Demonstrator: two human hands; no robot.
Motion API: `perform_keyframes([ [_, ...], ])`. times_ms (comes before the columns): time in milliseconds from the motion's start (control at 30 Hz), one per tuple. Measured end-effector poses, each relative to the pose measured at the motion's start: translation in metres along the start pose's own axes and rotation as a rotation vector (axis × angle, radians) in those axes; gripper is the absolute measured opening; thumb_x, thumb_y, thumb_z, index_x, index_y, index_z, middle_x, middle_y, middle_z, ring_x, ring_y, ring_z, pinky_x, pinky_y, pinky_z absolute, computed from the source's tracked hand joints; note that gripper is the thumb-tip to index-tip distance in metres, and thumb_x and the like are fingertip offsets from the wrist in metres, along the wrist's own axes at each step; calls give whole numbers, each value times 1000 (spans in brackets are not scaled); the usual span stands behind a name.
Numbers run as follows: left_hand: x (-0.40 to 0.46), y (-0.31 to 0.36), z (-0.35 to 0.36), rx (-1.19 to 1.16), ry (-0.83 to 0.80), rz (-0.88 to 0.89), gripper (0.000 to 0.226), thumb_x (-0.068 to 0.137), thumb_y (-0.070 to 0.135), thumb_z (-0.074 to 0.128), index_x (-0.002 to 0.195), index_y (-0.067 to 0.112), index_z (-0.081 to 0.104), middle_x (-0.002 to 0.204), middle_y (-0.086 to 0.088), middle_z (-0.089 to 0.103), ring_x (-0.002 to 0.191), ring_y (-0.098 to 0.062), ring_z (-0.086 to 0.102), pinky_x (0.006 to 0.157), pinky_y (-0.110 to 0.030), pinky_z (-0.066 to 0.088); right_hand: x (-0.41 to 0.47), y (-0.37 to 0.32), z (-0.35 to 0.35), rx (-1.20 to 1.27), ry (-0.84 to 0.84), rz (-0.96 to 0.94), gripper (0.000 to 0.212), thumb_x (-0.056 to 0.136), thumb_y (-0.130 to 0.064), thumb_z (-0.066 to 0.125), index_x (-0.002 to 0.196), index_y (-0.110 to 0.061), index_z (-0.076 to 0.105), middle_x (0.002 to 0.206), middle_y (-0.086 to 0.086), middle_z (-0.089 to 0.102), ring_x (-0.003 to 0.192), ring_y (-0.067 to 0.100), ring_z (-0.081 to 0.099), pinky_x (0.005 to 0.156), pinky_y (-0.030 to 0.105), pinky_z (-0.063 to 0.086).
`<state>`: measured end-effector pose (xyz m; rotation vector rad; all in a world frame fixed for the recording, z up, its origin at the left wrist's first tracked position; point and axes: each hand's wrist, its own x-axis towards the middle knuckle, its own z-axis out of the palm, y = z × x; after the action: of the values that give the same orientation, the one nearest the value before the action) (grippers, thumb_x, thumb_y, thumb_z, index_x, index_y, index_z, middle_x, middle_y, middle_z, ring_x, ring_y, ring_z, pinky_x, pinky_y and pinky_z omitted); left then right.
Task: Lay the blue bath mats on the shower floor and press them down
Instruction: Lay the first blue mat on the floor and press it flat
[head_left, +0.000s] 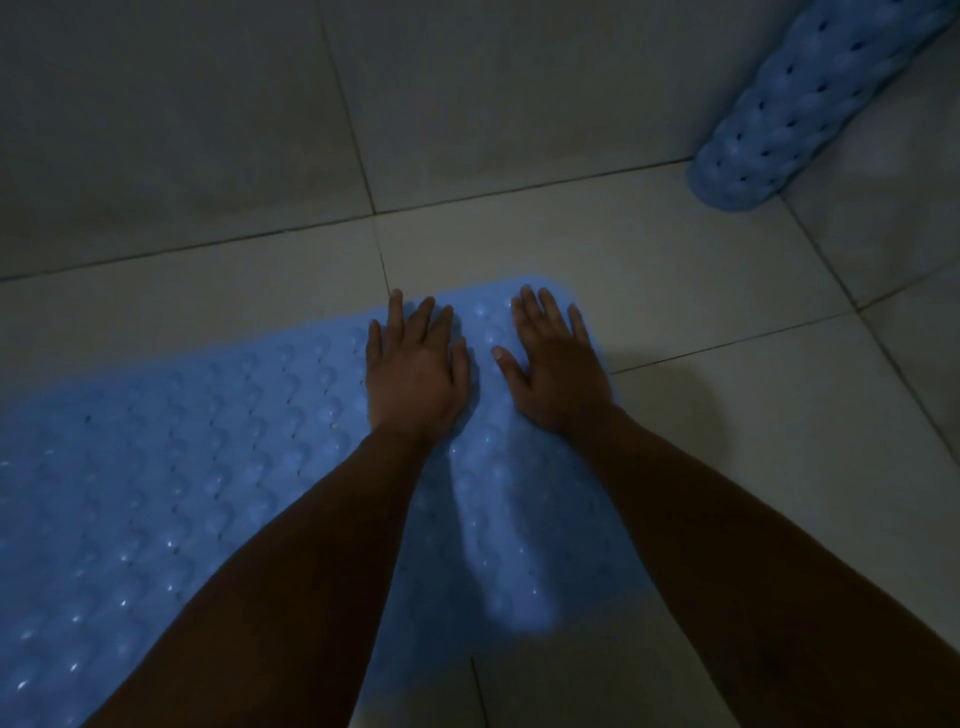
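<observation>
Your L hand (413, 376) & R hand (558, 371) lie flat, fingers spread, palms down on mat (208, 457) end — gripping nothing. Mat spread on tiled floor (701, 291); 2nd mat (810, 104) rolled, far right.

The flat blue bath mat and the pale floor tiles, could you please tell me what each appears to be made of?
The flat blue bath mat looks like soft moulded plastic or rubber: glossy rounded bumps, small drain holes, and a raised fold between the forearms. The pale floor tiles look like ceramic with a dull, matte surface and dark grout lines, though the dim light leaves the finish uncertain.
</observation>
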<state>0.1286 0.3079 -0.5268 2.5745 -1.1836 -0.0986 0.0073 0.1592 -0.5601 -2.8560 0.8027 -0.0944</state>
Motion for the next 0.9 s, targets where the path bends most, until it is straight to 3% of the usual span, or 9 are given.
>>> perform_keyframes([
  [300, -7, -13, -12, -3, 11, -26, 58, 106, 44, 23, 154, 17, 42, 164, -7, 35, 158, -28, 5, 127, -53, 12, -1, -1, 3, 14, 9, -12, 77, 101, -60, 24, 158, -9, 21, 167, 9, 16, 156, 21, 7, 125, 51, 8],
  [367, -11, -14, -21, -7, 4, -36, 58, 106, 45, 22, 154, 18, 41, 165, -7, 33, 158, -28, 4, 127, -53, 11, 0, -1, -1, 29, -68, -3, 78, 100, -61, 22, 159, -10, 16, 168, 8, 9, 156, 21, 2, 125, 52, 4],
  [467, -12, -11, -37, -15, 29, -42, 56, 108, 44, 26, 154, 17, 41, 165, -7, 33, 158, -28, 3, 128, -53, 9, 20, -4, -27, 72, -334, 84, 78, 102, -60, 23, 160, -12, 5, 169, 5, -5, 156, 21, -4, 125, 50, 0],
  [533, -16, -9, -46, -40, 74, -48, 56, 107, 43, 27, 152, 15, 44, 163, -8, 36, 158, -29, 6, 127, -54, 12, 31, -12, -48, 49, -412, 90, 74, 103, -57, 26, 159, -10, 12, 169, 8, 3, 155, 26, 5, 125, 50, 6],
  [600, -21, -7, -51, -57, 112, -40, 57, 106, 43, 27, 150, 14, 47, 161, -9, 40, 158, -30, 9, 126, -55, 14, 26, -23, -54, 34, -340, 63, 68, 105, -51, 27, 158, -9, 18, 168, 10, 10, 155, 27, 10, 125, 49, 9],
  [733, -28, -13, -45, -22, 87, -4, 60, 105, 46, 23, 152, 15, 44, 163, -9, 37, 158, -30, 6, 126, -55, 14, -16, -40, -19, 9, -198, 19, 74, 103, -55, 20, 159, -8, 7, 168, 11, 0, 156, 26, -5, 126, 49, -2],
  [833, -30, -18, -30, -32, 100, -2, 60, 105, 45, 23, 152, 15, 44, 163, -8, 36, 158, -30, 6, 127, -55, 13, -27, -40, 4, -57, -23, 1, 80, 101, -61, 19, 159, -7, 10, 168, 11, 3, 156, 28, -5, 125, 54, 2],
  [900, -32, -23, -18, -35, 100, -11, 59, 105, 44, 24, 152, 15, 44, 163, -9, 36, 158, -31, 6, 127, -54, 13, -27, -40, 10, -47, -4, 8, 79, 101, -61, 22, 159, -7, 11, 168, 10, 5, 156, 27, -4, 124, 55, 5],
])
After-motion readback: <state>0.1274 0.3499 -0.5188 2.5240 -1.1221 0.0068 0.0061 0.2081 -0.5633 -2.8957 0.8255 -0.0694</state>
